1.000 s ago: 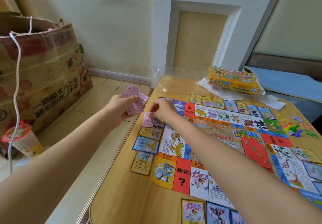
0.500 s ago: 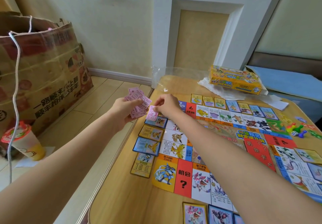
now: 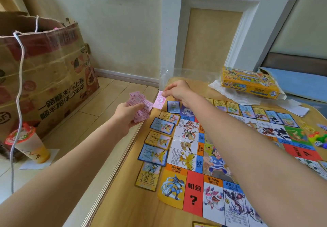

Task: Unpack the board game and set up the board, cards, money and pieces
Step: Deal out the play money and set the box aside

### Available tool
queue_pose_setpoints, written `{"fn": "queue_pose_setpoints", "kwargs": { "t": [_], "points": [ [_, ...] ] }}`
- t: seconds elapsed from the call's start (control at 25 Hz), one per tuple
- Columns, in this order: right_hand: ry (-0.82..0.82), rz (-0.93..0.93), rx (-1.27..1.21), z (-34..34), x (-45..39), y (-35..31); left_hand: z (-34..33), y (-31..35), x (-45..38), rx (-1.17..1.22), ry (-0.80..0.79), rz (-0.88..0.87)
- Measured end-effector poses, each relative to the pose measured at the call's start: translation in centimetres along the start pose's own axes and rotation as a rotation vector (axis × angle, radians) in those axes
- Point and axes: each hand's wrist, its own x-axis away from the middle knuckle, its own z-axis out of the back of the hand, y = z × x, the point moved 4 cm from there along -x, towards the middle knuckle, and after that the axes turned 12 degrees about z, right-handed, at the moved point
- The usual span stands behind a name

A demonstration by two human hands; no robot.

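The colourful game board (image 3: 194, 157) lies flat on the wooden table (image 3: 123, 200). Property cards (image 3: 158, 140) line its left edge and more cards (image 3: 247, 111) its far edge. My left hand (image 3: 126, 114) grips a fan of pink money notes (image 3: 139, 106) just off the table's left edge. My right hand (image 3: 177, 91) pinches a single pink note (image 3: 160, 100) above the table's far left corner, close to the fan. Small plastic pieces and a die (image 3: 318, 138) sit at the right. The yellow game box (image 3: 249, 82) stands at the back.
A clear plastic bag (image 3: 177, 74) and white paper (image 3: 238, 96) lie at the table's far end. On the floor to the left stand a large cardboard box (image 3: 44, 78) and a drink cup (image 3: 28, 145). A blue cushion (image 3: 300, 83) sits at the right.
My right hand has lifted the single pink note up off the board's corner cards and away toward the table's far left corner. My left hand still holds the fan of notes.
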Motion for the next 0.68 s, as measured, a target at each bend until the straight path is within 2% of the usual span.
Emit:
{"fn": "queue_pose_setpoints", "kwargs": {
  "t": [0.28,0.68],
  "points": [
    [-0.039,0.117,0.266,-2.1,-0.8,1.6,-0.8,-0.2,-1.3,-0.153,0.027,0.052],
    [-0.01,0.237,0.357,-0.2,0.1,1.5,-1.6,0.3,-1.0,-0.159,-0.001,0.04]
  ]
}}
